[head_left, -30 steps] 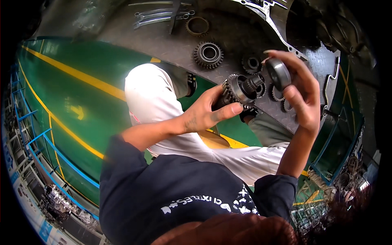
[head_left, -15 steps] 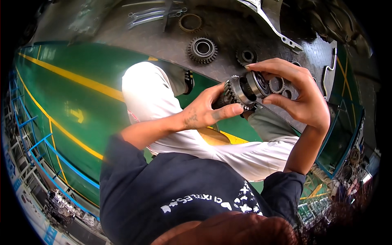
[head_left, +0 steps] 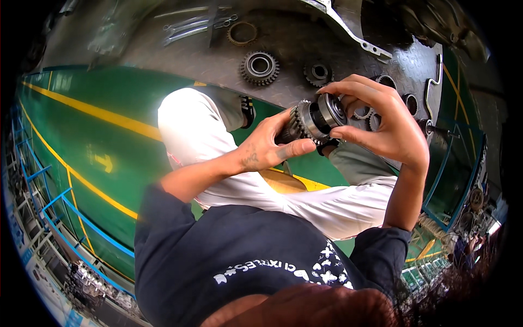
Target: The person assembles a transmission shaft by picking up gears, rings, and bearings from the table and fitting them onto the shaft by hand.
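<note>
My left hand (head_left: 267, 144) is closed around a toothed metal gear assembly (head_left: 297, 124), held tilted over my lap near the bench edge. My right hand (head_left: 389, 122) grips a shiny round bearing (head_left: 333, 110) at the assembly's upper right end, thumb below and fingers over the top. A dark gap shows between the bearing and the smooth collar beside the teeth; whether the two touch inside it I cannot tell. Nearest on the bench lie a dark gear (head_left: 318, 73) and a larger gear with a wide bore (head_left: 260, 67).
On the dark metal bench (head_left: 212, 60) are a thin toothed ring (head_left: 242, 33), several wrenches (head_left: 188, 27), and more rings (head_left: 409, 104) beyond my right hand. A bent rod (head_left: 431, 90) lies at the right edge. Blue railings (head_left: 71, 201) stand at left on the green floor.
The view has shifted slightly, so the bench parts appear a little farther left. Both hands keep their grip on the gear assembly and bearing.
</note>
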Demonstrator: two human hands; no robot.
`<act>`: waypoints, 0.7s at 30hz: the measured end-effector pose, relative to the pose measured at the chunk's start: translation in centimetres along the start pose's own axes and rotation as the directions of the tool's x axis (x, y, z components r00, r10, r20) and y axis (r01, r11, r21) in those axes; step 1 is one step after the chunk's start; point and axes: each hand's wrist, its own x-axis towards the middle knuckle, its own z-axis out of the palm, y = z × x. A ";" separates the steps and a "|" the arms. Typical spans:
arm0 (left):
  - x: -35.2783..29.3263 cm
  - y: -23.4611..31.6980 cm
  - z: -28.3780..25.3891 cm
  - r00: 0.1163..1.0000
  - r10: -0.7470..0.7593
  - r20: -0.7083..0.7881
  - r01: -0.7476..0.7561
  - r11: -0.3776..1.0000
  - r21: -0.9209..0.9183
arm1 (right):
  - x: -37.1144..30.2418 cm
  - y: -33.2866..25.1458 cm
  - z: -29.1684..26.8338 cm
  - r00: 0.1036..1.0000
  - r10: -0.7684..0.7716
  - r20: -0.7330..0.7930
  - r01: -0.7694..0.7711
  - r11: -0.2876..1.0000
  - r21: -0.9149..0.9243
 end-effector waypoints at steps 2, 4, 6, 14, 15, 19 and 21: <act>0.0 -0.1 0.7 0.997 0.021 -0.070 -0.018 0.999 0.044 | -0.8 0.3 -0.2 1.000 0.022 -0.019 -0.022 1.000 -0.007; -0.6 0.5 0.4 0.997 -0.045 -0.059 0.052 0.993 0.109 | -2.9 1.2 -1.1 0.974 -0.023 -0.224 0.055 0.989 0.135; -0.3 0.5 0.6 0.994 -0.107 0.011 0.104 0.985 0.136 | -6.6 2.1 -2.1 0.880 0.011 -0.474 0.166 0.929 0.330; -0.2 -0.9 1.1 0.995 -0.096 0.039 0.084 0.966 0.243 | -6.8 11.0 -0.4 0.815 0.152 -0.559 -0.364 0.885 -0.291; 0.1 -1.0 1.3 0.996 -0.078 0.051 0.064 0.970 0.236 | -6.2 11.4 -0.1 0.812 0.137 -0.567 -0.370 0.873 -0.318; 0.2 -0.6 1.4 0.994 -0.078 0.073 0.053 0.954 0.296 | -2.7 14.9 1.0 0.853 -0.007 -0.522 -0.332 0.764 -0.553; 0.0 -0.7 1.3 0.983 -0.156 0.093 0.113 0.927 0.357 | -1.7 14.9 1.1 0.872 -0.045 -0.487 -0.306 0.726 -0.616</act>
